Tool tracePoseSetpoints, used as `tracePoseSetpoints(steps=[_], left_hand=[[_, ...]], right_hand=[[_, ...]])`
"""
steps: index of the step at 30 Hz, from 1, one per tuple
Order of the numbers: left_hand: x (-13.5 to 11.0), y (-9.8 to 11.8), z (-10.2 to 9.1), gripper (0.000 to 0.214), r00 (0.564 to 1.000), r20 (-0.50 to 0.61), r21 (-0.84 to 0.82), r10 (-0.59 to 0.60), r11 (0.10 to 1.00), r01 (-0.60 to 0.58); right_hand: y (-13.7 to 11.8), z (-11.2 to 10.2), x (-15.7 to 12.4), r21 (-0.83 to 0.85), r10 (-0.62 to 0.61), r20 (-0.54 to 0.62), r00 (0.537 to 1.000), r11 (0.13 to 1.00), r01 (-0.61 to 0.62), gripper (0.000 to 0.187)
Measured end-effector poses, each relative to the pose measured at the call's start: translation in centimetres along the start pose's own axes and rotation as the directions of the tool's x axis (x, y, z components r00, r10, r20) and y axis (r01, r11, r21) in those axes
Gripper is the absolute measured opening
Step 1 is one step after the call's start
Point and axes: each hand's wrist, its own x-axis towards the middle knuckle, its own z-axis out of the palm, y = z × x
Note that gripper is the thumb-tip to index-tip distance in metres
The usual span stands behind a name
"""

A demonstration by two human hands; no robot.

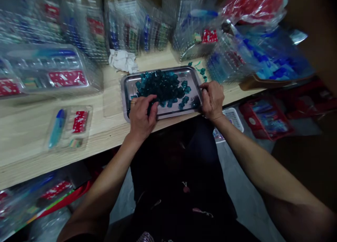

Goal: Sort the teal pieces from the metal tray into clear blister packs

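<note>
A shallow metal tray point(195, 80) lies on the wooden table and holds a heap of dark teal, translucent gem-like pieces point(160, 82). My left hand point(142, 113) reaches over the tray's near left part, fingers curled among the near pieces; whatever sits between thumb and fingers is too dark to make out. At the tray's right end, my right hand point(213, 99) has its thumb and fingers closed on the rim. A few loose teal pieces point(202, 71) lie on the table beyond the tray's right corner.
Clear plastic packs point(65, 68) stand stacked along the back and left. One flat pack point(70, 128) lies left of the tray. Crumpled white tissue point(123, 61) sits behind it. A box of blue pieces point(279, 59) is at right; a red basket point(265, 117) stands lower.
</note>
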Motion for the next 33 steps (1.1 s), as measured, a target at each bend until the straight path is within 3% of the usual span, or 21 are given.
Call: tracePoseSetpoints(steps=[7, 18, 26, 30, 33], left_hand=[[-0.5, 0.4, 0.0, 0.026, 0.994, 0.086, -0.034, 0.062, 0.998, -0.06], [-0.5, -0.7, 0.9, 0.043, 0.995, 0.04, 0.014, 0.088, 0.996, -0.089], [0.0, 0.1, 0.3, 0.033, 0.936, 0.283, 0.135, 0.21, 0.957, -0.256], [-0.5, 0.7, -0.3, 0.031, 0.965, 0.164, 0.161, 0.203, 0.96, -0.23], [-2.1, 0.3, -2.6, 0.03, 0.992, 0.018, 0.232, 0.126, 0.964, -0.126]], right_hand=[[0.2, -0.1, 0.1, 0.048, -0.013, 0.0, 1.0, 0.999, 0.013, 0.039], [0.6, 0.3, 0.4, 0.023, -0.009, -0.021, 1.0, 1.0, 0.01, 0.043], [1.1, 0.4, 0.5, 0.026, 0.001, 0.017, 1.0, 1.0, -0.001, 0.047], [1.1, 0.3, 0.4, 0.064, 0.023, 0.015, 1.0, 0.998, -0.024, 0.042], [1.2, 0.2, 0.2, 0.126, 0.053, -0.007, 0.999, 0.991, -0.051, 0.035]])
